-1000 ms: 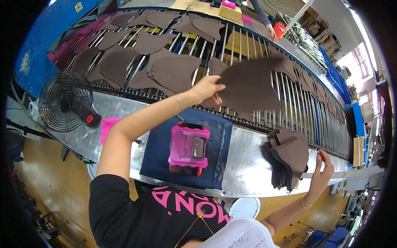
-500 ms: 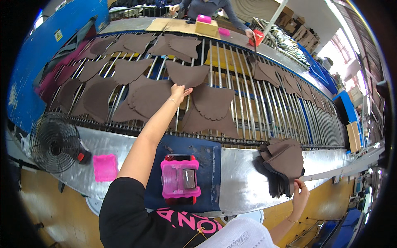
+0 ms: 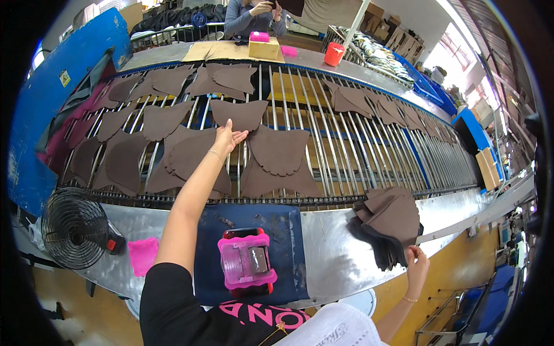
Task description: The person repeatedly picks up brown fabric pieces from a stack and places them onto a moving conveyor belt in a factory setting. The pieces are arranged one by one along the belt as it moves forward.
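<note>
My left hand (image 3: 229, 138) reaches out over the slatted rack, fingers stretched and apart. Its fingertips overlap the lower edge of a flat brown cut piece (image 3: 241, 113) lying on the metal bars. Just right of that hand lie overlapping brown pieces (image 3: 278, 149) with a notched curved edge. On the right, my right hand (image 3: 418, 268) is closed at the lower corner of a fanned stack of brown cut pieces (image 3: 398, 216), pinching its edge. Dark undersides show beneath this stack. The exact layers between those fingertips cannot be made out.
A pink tray with a dark block (image 3: 245, 262) sits on a blue mat (image 3: 288, 230). Left of it are a pink scalloped plate (image 3: 143, 256) and a black fan (image 3: 75, 228). Across the metal-bar rack (image 3: 346, 155), a person (image 3: 254, 17) stands near a red bucket (image 3: 334, 54).
The view has shifted slightly. My left hand stays by the same brown piece, fingers more spread; my right remains at the stack. The person opposite has left the red bucket and raised both hands.
</note>
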Demonstrator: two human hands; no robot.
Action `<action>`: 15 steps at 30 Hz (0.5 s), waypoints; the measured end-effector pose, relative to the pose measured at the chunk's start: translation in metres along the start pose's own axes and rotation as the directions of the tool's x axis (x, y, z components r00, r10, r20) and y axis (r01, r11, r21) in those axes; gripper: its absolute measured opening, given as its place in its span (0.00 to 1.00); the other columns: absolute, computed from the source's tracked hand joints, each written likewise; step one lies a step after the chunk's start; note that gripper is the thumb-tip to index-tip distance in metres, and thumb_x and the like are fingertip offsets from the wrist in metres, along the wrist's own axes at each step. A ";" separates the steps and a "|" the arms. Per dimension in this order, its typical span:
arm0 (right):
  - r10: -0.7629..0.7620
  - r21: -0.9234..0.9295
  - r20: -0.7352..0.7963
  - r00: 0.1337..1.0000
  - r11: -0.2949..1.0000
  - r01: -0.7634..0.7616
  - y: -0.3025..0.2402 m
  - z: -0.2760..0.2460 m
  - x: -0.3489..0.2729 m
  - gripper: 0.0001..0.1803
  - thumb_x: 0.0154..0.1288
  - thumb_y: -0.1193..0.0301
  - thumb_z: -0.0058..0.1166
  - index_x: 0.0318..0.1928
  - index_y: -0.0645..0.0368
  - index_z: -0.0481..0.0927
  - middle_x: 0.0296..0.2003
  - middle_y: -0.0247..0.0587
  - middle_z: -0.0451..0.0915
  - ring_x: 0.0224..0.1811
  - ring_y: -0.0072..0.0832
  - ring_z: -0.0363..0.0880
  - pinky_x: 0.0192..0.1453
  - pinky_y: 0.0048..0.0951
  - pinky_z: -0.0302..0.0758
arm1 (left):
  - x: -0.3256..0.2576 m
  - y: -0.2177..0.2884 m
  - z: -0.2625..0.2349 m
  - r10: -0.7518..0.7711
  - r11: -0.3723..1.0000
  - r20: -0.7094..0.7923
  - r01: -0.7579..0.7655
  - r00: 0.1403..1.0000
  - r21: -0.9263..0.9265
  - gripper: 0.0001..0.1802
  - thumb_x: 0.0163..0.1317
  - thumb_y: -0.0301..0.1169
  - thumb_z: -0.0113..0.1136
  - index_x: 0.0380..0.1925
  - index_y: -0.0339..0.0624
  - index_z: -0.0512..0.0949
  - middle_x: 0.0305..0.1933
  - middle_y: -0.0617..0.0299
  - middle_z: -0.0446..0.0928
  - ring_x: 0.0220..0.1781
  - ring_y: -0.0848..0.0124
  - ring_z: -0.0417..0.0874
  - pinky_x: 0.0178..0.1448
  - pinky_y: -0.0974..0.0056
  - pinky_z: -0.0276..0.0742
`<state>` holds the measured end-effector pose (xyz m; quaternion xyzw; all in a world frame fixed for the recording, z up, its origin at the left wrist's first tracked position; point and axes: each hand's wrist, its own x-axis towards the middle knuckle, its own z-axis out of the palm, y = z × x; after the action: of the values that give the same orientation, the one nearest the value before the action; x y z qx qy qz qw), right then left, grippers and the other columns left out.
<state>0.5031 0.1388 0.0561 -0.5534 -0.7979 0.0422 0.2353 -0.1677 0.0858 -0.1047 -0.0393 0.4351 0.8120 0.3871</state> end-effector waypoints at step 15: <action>0.425 -0.219 -0.020 0.905 0.881 -0.419 0.110 0.077 0.055 0.28 0.59 0.55 0.60 0.46 0.71 0.76 0.43 0.63 0.78 0.50 0.55 0.76 0.52 0.45 0.73 | -0.267 0.081 -0.056 -0.124 0.847 0.350 -0.085 0.929 0.525 0.22 0.70 0.38 0.49 0.61 0.44 0.61 0.47 0.49 0.77 0.33 0.65 0.86 0.31 0.69 0.83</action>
<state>0.5503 0.2459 -0.0298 -0.7354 -0.6614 0.0127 0.1470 -0.0511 -0.1403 0.0221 0.2187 0.5609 0.6482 0.4663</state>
